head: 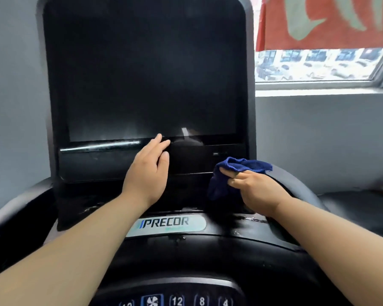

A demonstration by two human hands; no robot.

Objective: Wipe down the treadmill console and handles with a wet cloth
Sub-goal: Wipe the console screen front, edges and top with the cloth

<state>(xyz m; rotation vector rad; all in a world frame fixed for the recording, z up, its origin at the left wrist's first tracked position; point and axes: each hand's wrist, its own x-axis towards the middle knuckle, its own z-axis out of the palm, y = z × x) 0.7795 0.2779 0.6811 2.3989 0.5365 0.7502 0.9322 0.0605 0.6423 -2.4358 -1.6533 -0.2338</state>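
The black treadmill console fills the middle of the view, with a dark screen and a ledge below it. My left hand rests flat on the panel under the screen, fingers together and pointing up, holding nothing. My right hand grips a dark blue cloth at the console's lower right, next to the curved black handle. Wet streaks show along the screen's lower edge and on the dash near the Precor badge.
A button panel with a fan icon and numbers sits at the bottom edge. Grey walls stand on both sides. A window with a red banner is at upper right. Another dark surface lies at right.
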